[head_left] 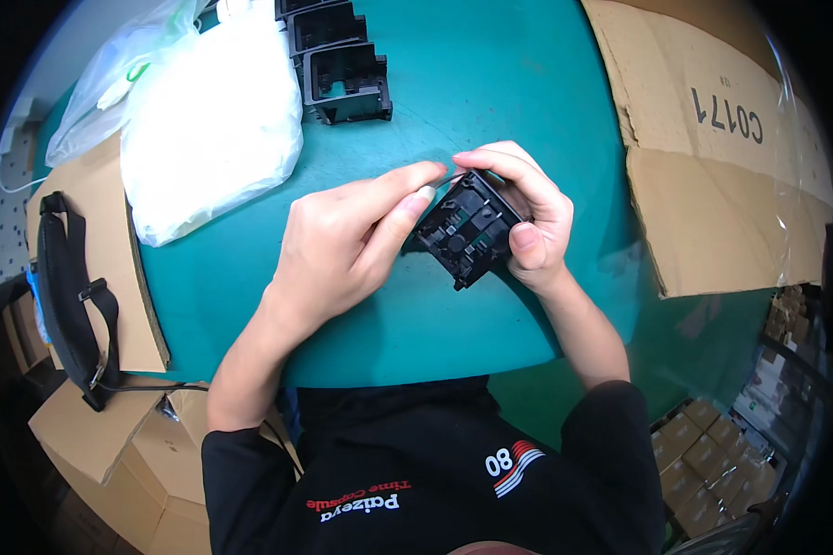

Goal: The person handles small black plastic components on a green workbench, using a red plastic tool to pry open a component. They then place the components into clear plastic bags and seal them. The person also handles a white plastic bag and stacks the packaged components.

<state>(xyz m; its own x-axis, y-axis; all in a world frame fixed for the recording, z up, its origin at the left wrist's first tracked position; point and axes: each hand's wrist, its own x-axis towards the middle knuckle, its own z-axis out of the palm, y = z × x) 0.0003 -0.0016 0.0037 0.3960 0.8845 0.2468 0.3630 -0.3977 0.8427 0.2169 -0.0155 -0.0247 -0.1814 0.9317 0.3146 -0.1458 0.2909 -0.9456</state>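
Note:
My right hand (537, 217) grips a black plastic housing (467, 231) by its right side, thumb on the near edge and fingers behind the far edge. The open face of the housing is tilted up, showing ribs, posts and a round boss inside. At its upper left corner the thumb and forefinger of my left hand (338, 236) are closed in a pinch. A thin black strand (447, 179) runs from this pinch to the housing's corner; its ends are hidden. Both hands are above the green table (426, 333).
Several similar black housings (347, 83) stand in a row at the far side. Left of them lies a white plastic bag (213, 129). A black strap (69, 296) rests on cardboard at the left. A cardboard box (713, 157) is at the right, and an open carton (148, 453) sits below the table's left edge.

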